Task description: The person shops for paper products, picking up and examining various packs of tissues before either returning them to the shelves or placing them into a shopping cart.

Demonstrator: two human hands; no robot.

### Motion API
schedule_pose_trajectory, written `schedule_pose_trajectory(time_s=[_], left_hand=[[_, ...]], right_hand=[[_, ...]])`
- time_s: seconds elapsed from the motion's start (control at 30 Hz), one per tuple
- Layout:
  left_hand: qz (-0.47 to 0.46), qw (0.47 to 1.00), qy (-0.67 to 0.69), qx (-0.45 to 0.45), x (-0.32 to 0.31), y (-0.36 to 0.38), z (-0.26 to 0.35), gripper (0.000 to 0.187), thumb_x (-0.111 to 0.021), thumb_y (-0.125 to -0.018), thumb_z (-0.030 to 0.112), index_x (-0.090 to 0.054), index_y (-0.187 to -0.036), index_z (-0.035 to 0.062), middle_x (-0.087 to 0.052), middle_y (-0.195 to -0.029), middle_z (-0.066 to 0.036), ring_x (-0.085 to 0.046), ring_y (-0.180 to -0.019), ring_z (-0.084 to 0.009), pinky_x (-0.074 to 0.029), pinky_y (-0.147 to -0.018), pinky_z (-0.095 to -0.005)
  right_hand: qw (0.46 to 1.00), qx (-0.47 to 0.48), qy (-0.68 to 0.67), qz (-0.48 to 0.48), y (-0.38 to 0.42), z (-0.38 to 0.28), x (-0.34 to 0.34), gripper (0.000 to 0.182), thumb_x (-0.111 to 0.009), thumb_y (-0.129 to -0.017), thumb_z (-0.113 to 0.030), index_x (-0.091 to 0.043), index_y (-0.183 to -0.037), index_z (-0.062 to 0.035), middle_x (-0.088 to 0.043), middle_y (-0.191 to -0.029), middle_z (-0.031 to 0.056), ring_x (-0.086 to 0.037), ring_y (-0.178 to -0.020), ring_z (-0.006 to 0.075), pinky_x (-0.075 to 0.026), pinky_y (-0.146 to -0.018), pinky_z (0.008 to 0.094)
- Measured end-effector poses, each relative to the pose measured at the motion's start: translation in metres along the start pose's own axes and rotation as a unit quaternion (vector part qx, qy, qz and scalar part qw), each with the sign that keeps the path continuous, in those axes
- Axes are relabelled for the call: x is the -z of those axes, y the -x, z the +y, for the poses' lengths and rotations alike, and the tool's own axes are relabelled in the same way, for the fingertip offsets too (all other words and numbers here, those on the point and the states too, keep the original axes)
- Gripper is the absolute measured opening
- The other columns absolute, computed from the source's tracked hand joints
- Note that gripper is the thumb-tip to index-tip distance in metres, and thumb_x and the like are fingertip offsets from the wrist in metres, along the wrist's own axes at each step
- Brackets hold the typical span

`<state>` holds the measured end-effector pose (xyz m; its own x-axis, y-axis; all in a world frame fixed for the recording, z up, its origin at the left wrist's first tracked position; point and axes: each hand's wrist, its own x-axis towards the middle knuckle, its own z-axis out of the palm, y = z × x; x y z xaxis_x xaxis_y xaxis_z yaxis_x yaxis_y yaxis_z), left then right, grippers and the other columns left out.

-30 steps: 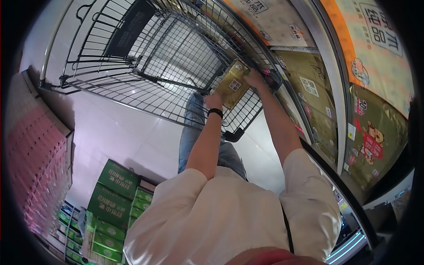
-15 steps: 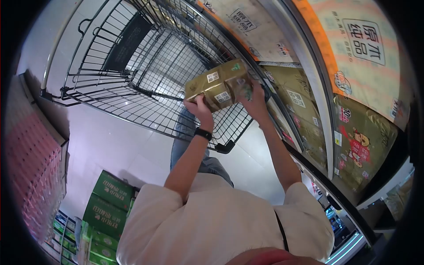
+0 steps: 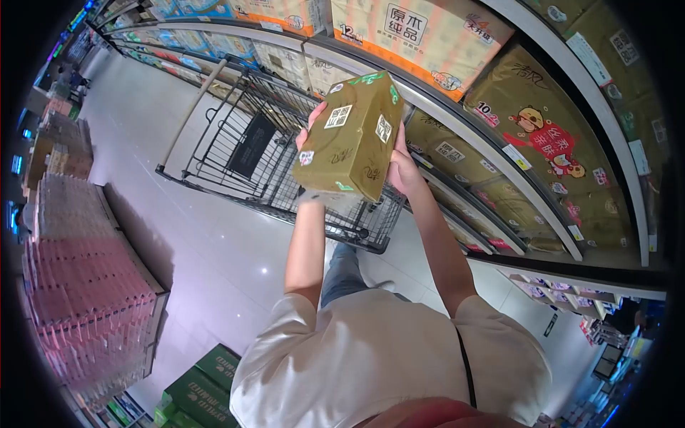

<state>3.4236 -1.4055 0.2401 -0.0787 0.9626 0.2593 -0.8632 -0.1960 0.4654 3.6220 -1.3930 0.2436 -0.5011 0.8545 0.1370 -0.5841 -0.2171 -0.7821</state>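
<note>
A gold tissue pack point(image 3: 346, 139) with printed labels is held up between both hands, tilted, above the near end of a wire shopping cart point(image 3: 267, 202). My left hand point(image 3: 312, 121) grips its left side; some fingers show along the edge, while the palm is hidden behind the pack. My right hand point(image 3: 404, 168) presses against the right side with the fingers partly out of sight. Similar gold packs point(image 3: 446, 148) lie on the shelf just right of my right hand.
Shelves of cream and orange tissue packs point(image 3: 410, 36) and large gold packs point(image 3: 549, 121) run along the right. Pink stacked packages point(image 3: 93, 278) stand at left, with green cartons point(image 3: 203, 389) at lower left. The tiled floor point(image 3: 207, 250) lies between them and the cart.
The tissue pack has been raised towards me and turned, showing a larger face. Both hands still hold it. My view has tilted up, showing more of the aisle and shelves.
</note>
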Motion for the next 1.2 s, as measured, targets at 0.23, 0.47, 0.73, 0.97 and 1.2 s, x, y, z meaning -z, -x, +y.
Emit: schedule_pose_trajectory(time_s=[0.23,0.47,0.73,0.97,1.2], left_hand=[[0.020,0.994,-0.037,0.104,-0.048,0.066,0.055,0.063,-0.042,-0.099,0.050,-0.043,-0.142,0.0045,-0.047,-0.142,-0.014,-0.047,-0.130,-0.0253,-0.039,-0.111,-0.0400],[-0.120,0.912,-0.242,0.310,-0.156,0.114,-0.004,0.077,-0.020,-0.102,0.065,-0.040,-0.147,0.0051,-0.043,-0.144,-0.011,-0.042,-0.133,-0.0228,-0.033,-0.113,-0.0359],[-0.410,0.804,-0.392,0.181,-0.207,0.169,-0.164,0.071,-0.050,-0.100,0.035,-0.019,-0.155,0.0000,-0.032,-0.156,-0.015,-0.029,-0.144,-0.0254,-0.021,-0.118,-0.0358],[-0.247,0.861,-0.193,0.400,-0.336,0.216,-0.251,0.068,-0.055,-0.098,0.033,-0.027,-0.152,0.0013,-0.044,-0.147,-0.013,-0.044,-0.132,-0.0211,-0.035,-0.110,-0.0345],[-0.313,0.791,-0.246,0.464,-0.374,0.240,-0.306,0.068,-0.053,-0.099,0.036,-0.027,-0.150,-0.0011,-0.046,-0.145,-0.015,-0.046,-0.132,-0.0228,-0.036,-0.110,-0.0340]], right_hand=[[0.722,0.250,0.638,0.096,0.067,-0.086,-0.059,0.120,-0.088,-0.064,-0.020,-0.013,-0.157,-0.0175,-0.008,-0.163,0.0190,-0.017,-0.148,0.0399,-0.014,-0.119,0.0610],[0.759,0.200,0.618,-0.041,0.216,-0.127,-0.013,0.103,-0.090,-0.064,-0.016,-0.031,-0.148,-0.0100,-0.045,-0.143,0.0140,-0.043,-0.134,0.0350,-0.030,-0.117,0.0459],[0.905,0.159,0.303,0.254,0.409,-0.156,0.006,0.109,-0.076,-0.078,-0.016,-0.002,-0.158,-0.0065,-0.026,-0.156,0.0156,-0.031,-0.142,0.0255,-0.026,-0.115,0.0367],[0.854,0.223,0.266,0.388,0.503,-0.240,-0.034,0.087,-0.061,-0.090,-0.023,-0.010,-0.157,-0.0050,-0.034,-0.150,0.0170,-0.036,-0.138,0.0269,-0.027,-0.114,0.0369],[0.820,0.252,0.217,0.465,0.574,-0.230,-0.018,0.077,-0.060,-0.095,-0.025,-0.017,-0.156,-0.0049,-0.037,-0.149,0.0133,-0.039,-0.135,0.0215,-0.032,-0.111,0.0330]])
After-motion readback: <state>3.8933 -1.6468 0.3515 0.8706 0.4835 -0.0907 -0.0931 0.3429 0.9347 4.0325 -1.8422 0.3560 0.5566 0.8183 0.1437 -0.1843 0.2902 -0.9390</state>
